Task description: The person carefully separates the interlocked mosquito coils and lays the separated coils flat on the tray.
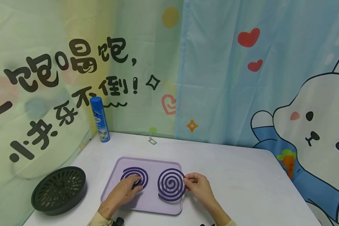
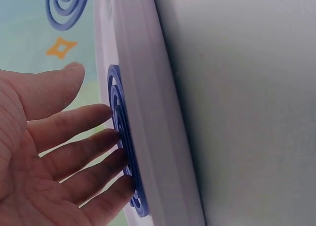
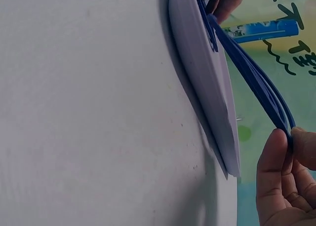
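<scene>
Two dark blue mosquito coils are by a pale purple tray (image 1: pixel 152 190). One coil (image 1: pixel 146 173) lies on the tray's left part, and my left hand (image 1: pixel 125 191) rests its fingertips on it. In the left wrist view those fingers (image 2: pixel 89 149) are nearly straight, with the thumb raised off the coil. My right hand (image 1: pixel 199 187) pinches the other coil (image 1: pixel 171 182) by its right edge between thumb and fingers. That coil is lifted and tilted above the tray's right side, as the right wrist view shows its coil edge-on (image 3: pixel 254 80).
A round black coil holder (image 1: pixel 59 190) with a slotted top stands left of the tray. At the table's back left corner is a blue spray can (image 1: pixel 100 119). A small metal stand (image 1: pixel 152 141) lies near the back edge. Printed curtains hang behind the white table (image 1: pixel 237 182).
</scene>
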A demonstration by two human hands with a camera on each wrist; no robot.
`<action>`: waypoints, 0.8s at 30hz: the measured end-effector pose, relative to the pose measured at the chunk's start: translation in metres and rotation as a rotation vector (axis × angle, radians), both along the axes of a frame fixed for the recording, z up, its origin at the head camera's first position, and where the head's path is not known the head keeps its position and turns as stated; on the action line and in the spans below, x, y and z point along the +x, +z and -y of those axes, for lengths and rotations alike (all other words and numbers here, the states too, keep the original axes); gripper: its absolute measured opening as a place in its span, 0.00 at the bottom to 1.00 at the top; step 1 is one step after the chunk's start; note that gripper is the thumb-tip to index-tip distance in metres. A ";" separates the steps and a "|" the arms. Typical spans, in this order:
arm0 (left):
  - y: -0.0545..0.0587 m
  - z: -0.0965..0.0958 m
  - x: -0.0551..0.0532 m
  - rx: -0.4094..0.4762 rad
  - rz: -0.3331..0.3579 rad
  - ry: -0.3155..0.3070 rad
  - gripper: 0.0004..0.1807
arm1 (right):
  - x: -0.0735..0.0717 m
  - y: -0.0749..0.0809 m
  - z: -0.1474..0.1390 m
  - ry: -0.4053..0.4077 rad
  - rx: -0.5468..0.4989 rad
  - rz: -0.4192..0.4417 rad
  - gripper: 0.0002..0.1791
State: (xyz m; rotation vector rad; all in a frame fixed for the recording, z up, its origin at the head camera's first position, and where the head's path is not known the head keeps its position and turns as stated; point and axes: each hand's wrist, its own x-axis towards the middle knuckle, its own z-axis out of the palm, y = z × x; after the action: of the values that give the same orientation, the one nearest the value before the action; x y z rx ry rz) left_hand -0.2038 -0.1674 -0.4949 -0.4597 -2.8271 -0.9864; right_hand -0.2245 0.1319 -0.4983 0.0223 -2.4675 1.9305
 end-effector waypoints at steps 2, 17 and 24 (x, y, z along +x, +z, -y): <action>0.001 0.001 0.000 0.006 0.008 0.008 0.18 | 0.000 0.000 0.003 0.004 0.010 -0.004 0.07; -0.004 0.008 -0.001 0.000 -0.007 0.019 0.19 | -0.004 -0.005 0.014 0.027 0.063 -0.009 0.07; -0.003 0.011 -0.001 0.005 0.022 0.033 0.19 | -0.006 -0.005 0.018 0.031 0.097 -0.018 0.06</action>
State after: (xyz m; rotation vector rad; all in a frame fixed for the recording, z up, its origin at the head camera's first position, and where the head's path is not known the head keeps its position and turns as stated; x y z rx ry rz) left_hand -0.2052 -0.1785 -0.4977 -0.4029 -2.8412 -0.9980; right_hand -0.2303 0.1138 -0.5031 0.0778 -2.5622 1.8111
